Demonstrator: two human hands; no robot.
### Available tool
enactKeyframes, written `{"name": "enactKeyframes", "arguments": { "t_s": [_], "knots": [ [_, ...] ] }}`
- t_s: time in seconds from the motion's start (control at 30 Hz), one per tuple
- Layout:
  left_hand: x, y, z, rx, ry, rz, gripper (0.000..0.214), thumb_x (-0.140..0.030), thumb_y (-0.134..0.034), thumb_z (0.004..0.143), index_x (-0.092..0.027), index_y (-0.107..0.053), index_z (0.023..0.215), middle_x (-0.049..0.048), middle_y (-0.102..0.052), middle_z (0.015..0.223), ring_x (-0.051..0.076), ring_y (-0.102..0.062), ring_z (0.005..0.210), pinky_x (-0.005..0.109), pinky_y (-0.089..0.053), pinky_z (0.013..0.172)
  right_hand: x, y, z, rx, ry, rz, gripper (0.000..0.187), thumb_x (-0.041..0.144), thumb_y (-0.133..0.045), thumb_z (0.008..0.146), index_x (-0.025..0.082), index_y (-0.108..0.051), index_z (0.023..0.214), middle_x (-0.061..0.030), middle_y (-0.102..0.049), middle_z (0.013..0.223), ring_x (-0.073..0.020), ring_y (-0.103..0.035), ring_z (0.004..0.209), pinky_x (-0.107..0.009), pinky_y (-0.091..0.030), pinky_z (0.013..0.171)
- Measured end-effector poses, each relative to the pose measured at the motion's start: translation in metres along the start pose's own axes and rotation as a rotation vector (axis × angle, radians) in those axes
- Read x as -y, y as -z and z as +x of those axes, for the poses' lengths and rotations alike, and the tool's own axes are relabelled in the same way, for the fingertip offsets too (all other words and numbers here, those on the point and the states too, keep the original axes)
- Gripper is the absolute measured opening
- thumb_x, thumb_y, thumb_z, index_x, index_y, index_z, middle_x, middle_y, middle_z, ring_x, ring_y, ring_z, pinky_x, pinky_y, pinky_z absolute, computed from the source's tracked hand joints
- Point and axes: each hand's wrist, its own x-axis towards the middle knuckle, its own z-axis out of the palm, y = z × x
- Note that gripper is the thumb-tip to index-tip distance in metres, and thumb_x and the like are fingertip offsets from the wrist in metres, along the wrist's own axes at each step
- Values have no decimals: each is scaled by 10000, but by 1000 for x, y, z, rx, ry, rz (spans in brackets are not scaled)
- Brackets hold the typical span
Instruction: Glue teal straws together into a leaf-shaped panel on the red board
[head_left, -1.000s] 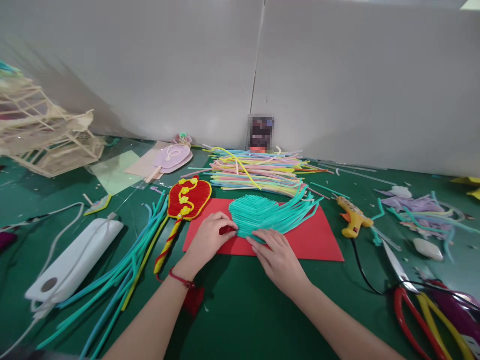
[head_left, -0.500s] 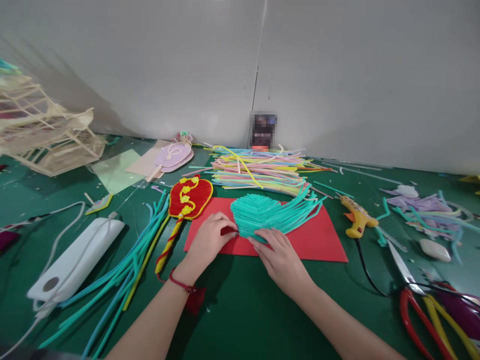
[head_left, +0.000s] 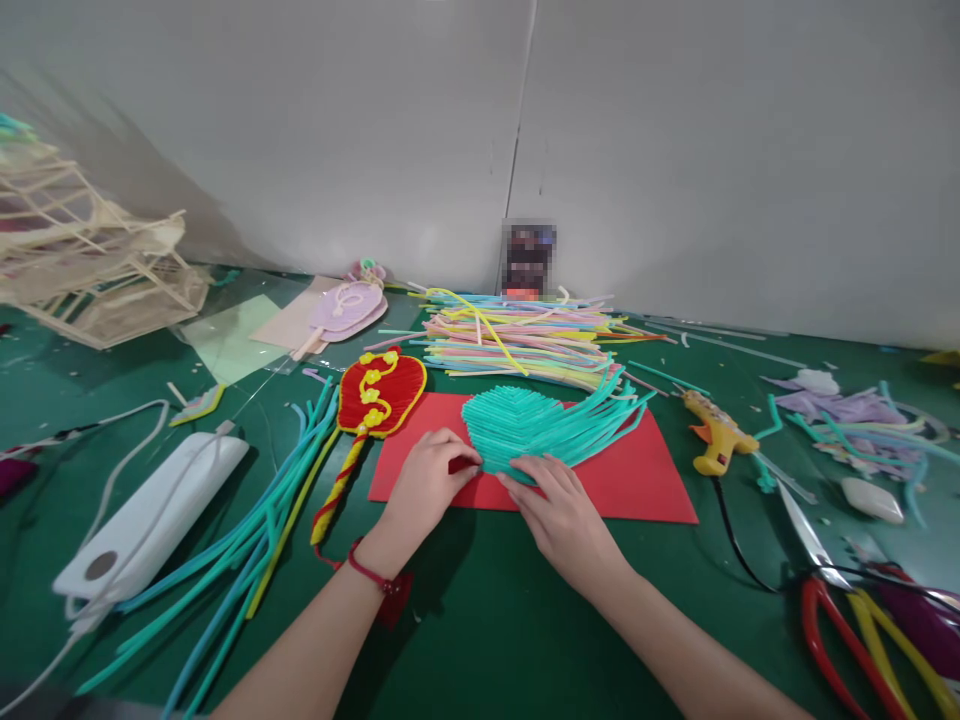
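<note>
A teal leaf-shaped piece made of glued strips (head_left: 525, 425) lies on a red paper sheet (head_left: 637, 475) on the green table. My left hand (head_left: 424, 485) rests on the sheet at the leaf's left edge, fingers curled with the tips touching the strips. My right hand (head_left: 562, 510) lies flat against the leaf's lower edge, fingers stretched out and pressing on it. Loose teal strip ends fan out from the leaf to the right.
A red and yellow fan ornament (head_left: 375, 395) lies left of the sheet, beside long teal strips (head_left: 247, 540) and a white device (head_left: 150, 515). A pile of coloured strips (head_left: 517, 340) sits behind. A yellow glue gun (head_left: 712, 430) and scissors (head_left: 840, 590) lie right.
Both hands have stayed at the leaf's edge with only slight finger shifts. The camera view has drifted a little.
</note>
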Motion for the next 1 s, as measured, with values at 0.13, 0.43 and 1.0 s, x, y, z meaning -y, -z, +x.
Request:
{"name": "enactKeyframes", "arguments": {
  "t_s": [0.13,0.43,1.0],
  "knots": [
    [1,0,0,7,12,-8,82,-136,-682,762,-212,-697,789,14,-640,831,180,-599,839,327,-473,774,0,0,0,1,-4,-2,291,119,-434,923,194,-635,1121,-94,-634,1090,-214,-579,1052,-437,-465,961],
    [-1,1,2,21,45,-34,94,-112,-687,746,-204,-690,765,14,-642,821,178,-593,833,318,-470,769,1,-1,0,-7,-3,-10,288,120,-435,922,195,-637,1113,-91,-634,1080,-211,-575,1040,-435,-466,959],
    [-2,0,1,29,64,-44,128,-81,-669,747,-206,-673,773,17,-637,855,191,-591,867,343,-465,798,0,-2,-1,-1,-8,-11,289,118,-436,920,195,-637,1114,-94,-633,1088,-215,-571,1051,-441,-466,957]
  ]
}}
